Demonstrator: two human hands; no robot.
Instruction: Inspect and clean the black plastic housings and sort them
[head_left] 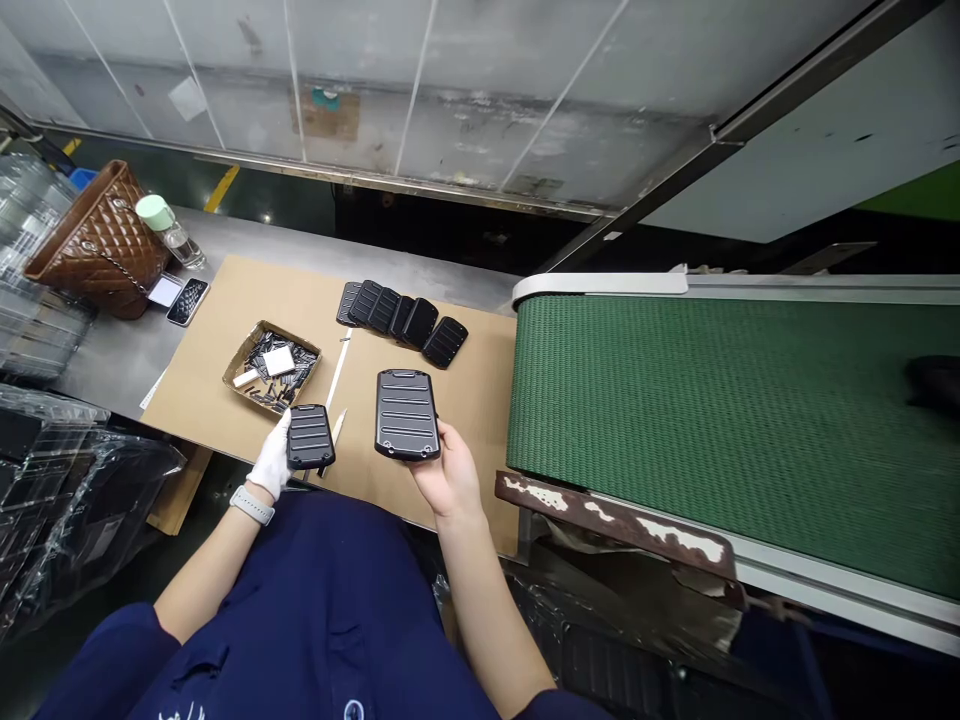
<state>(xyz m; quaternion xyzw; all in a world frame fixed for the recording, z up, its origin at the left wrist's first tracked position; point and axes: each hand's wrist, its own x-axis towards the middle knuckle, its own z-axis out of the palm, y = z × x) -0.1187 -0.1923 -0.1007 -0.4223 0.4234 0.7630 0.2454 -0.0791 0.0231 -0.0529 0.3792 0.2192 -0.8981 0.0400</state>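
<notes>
A white glove covers my left hand [273, 458], which is closed on a black ribbed plate [310, 437] near the table's front edge. My bare right hand [450, 475] holds a second black ribbed panel [406, 414] by its lower right corner, raised over the cardboard. The two pieces are apart. Behind them, several similar black plates [382, 308] lie overlapping in a row, with one plate [445, 342] at the row's right end. An open cardboard box [238, 362] of small dark parts sits beyond my left hand, with white pieces on top.
Cardboard [225, 290] covers the table. A green conveyor belt [720, 430] runs at the right, with a rusty bar [615, 520] along its near edge. A brown bag [112, 245], bottle [176, 238] and phone [187, 302] stand or lie at the left. Wrapped stacks [75, 500] are at lower left.
</notes>
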